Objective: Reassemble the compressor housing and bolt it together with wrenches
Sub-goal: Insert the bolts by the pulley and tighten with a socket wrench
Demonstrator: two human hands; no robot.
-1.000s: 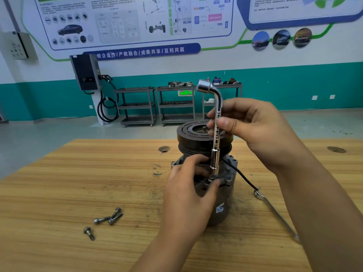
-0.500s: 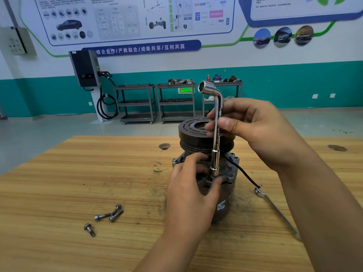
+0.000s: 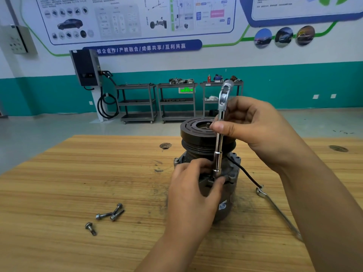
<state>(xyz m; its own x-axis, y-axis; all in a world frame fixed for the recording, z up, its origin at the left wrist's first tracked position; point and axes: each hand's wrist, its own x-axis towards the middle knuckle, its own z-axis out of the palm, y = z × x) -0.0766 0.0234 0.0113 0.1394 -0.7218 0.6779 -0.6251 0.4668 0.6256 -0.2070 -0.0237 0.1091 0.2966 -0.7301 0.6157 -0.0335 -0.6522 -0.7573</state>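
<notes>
The compressor [image 3: 198,146] stands upright on the wooden worktop [image 3: 59,183], grooved pulley [image 3: 193,128] uppermost, nearer the far edge than the near one and a little right of the middle. An L-shaped socket wrench [image 3: 218,154] stands vertically against the near side of it, its lower end seated at the flange of the housing [image 3: 232,172] and its bent upper end rising above the pulley. The right hand [image 3: 261,130] pinches the wrench shaft between thumb and curled fingers at the height of the pulley. The left hand [image 3: 194,195] reaches in from the near edge, its fingers and thumb closed round the foot of the wrench where it meets the flange; whatever sits under the socket is hidden. A black cable [image 3: 245,172] runs from the housing down to the worktop on the right, ending just beside the head of a flat wrench [image 3: 280,214] that lies slanting toward the near right corner. Left of the compressor, toward the near edge, three loose bolts [image 3: 115,212] lie touching in a small cluster, with a fourth bolt [image 3: 90,228] just apart from them. Beyond the far edge, metal shelf carts [image 3: 137,103] stand along a teal and white wall.
</notes>
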